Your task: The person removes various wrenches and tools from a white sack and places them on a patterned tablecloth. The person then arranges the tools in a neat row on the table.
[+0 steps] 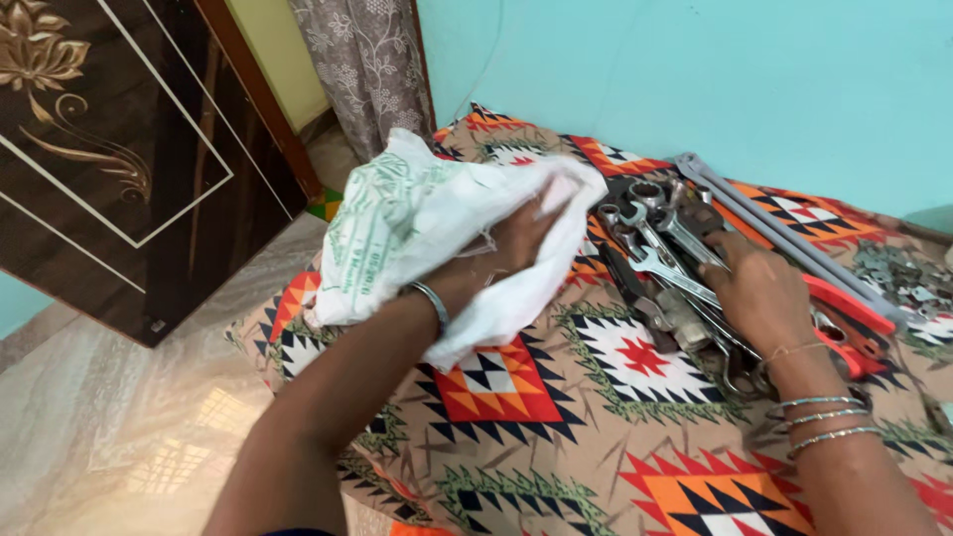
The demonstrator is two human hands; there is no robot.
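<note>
On the patterned blanket (556, 447), left hand (511, 243) grips white cloth (417, 218); right hand (759, 293) presses spanners (660, 253) pointing away

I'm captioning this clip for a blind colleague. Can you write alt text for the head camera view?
A person's left hand holds a white cloth bag above a patterned bedcover, while the right hand rests on a pile of metal wrenches. Beside them lie long cutters with red handles, near a turquoise wall.
</note>
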